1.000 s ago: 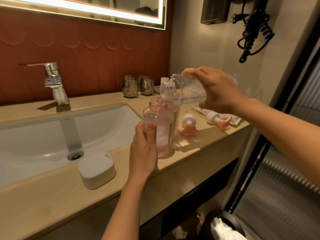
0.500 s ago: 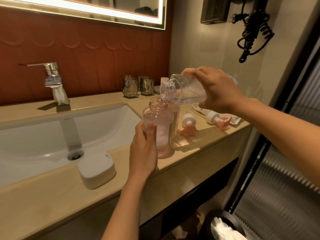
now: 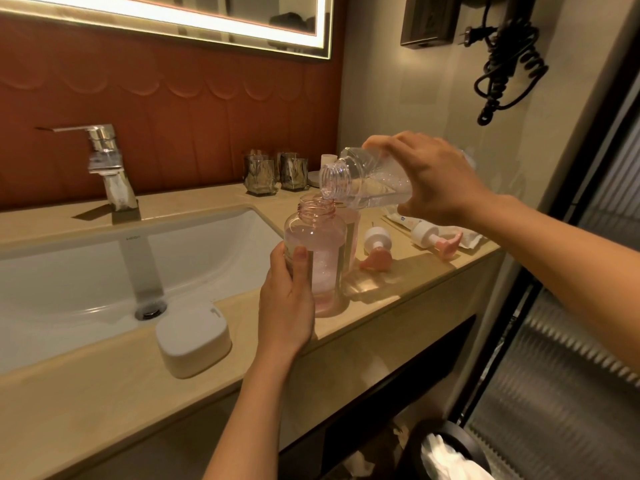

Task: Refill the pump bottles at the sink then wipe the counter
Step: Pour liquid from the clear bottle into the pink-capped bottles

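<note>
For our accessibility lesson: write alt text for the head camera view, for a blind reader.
The right hand tips a clear bottle over the open neck of a pink bottle that the left hand holds on the counter beside the sink.

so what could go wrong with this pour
The mouth of the clear bottle hangs over one side of the narrow neck of the pink bottle, so liquid could miss and run onto the counter. The pink bottle stands close to the counter's front edge, gripped only by the left hand; a nudge from the right hand as it pours might tip it off.
</note>
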Demonstrator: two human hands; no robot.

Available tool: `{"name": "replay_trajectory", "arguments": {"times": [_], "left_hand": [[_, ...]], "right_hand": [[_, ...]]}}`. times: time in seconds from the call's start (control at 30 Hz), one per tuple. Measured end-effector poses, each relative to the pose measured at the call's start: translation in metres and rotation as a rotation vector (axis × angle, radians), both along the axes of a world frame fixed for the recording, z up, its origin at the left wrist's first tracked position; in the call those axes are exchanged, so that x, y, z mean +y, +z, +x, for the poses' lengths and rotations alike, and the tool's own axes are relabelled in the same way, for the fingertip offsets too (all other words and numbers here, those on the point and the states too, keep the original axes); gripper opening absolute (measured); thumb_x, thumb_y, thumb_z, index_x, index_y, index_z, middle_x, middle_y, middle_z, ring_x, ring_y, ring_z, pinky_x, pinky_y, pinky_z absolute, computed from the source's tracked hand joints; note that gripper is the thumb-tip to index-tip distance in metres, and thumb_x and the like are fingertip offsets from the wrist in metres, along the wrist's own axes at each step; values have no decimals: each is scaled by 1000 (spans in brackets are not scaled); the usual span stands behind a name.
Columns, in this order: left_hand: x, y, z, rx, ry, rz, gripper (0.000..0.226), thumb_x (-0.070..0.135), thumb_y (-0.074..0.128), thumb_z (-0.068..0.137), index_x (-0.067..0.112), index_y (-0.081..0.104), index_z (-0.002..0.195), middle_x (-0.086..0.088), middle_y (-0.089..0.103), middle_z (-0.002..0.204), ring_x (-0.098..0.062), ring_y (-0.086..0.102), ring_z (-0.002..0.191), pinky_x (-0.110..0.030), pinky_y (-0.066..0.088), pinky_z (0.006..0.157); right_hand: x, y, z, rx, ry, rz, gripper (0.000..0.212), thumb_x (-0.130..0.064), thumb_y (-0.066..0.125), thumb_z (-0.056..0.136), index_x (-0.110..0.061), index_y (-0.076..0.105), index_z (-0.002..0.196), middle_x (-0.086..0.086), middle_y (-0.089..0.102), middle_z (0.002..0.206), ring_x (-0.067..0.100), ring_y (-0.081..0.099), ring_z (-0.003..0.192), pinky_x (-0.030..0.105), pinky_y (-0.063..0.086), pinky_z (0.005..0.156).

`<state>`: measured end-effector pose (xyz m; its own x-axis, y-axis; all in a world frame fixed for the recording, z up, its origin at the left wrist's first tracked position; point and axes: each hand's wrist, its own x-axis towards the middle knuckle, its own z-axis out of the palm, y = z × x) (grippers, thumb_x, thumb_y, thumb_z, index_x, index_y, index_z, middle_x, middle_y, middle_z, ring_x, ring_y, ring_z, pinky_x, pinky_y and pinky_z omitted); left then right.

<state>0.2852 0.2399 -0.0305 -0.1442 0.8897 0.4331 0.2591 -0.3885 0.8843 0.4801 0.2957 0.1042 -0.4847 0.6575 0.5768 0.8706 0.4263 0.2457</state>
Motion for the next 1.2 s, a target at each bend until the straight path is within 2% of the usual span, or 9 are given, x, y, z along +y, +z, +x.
{"name": "replay_trajectory", "arguments": {"times": [0.13,0.4,0.5,0.9,1.07,1.2], "left_hand": [[-1,1,0,-3,-7,-6,45,64,19,88,36,39,116,19,55,102,-6,58,92,-34,51,81],[-1,0,0,0,-7,-6,57,71,17,84,34,41,119,10,58,107,-11,59,94,-36,51,81],[0,-1,0,0,-4,-1,63,76,15,78,34,41,118,12,58,104,-11,59,93,-33,50,78],[-1,-1,0,3,-9,-5,54,68,17,85,34,40,120,10,57,109,-11,58,97,-37,50,84],[-1,0,0,-5,-11,-5,65,77,15,76,35,39,121,9,58,111,-12,59,98,-39,50,85],[-1,1,1,-3,-8,-12,63,75,16,78,35,39,121,10,58,110,-11,59,98,-36,50,83]], "right_hand": [[0,-1,0,2,3,2,91,-7,81,61,-25,35,137,10,53,119,29,49,105,39,41,87],[0,0,0,-3,6,8,89,-7,80,62,-24,36,137,11,53,120,29,49,106,36,37,87],[0,0,0,-3,2,6,89,-7,80,62,-24,35,138,10,52,120,29,49,107,37,38,88],[0,1,-1,-6,-1,14,90,-7,81,61,-24,36,137,11,53,119,30,50,106,39,40,88],[0,1,-1,-4,-3,12,89,-7,80,62,-24,36,138,11,53,120,30,50,106,39,39,89],[0,1,-1,-8,-6,10,90,-7,81,61,-24,35,138,11,53,120,30,50,106,40,40,89]]}}
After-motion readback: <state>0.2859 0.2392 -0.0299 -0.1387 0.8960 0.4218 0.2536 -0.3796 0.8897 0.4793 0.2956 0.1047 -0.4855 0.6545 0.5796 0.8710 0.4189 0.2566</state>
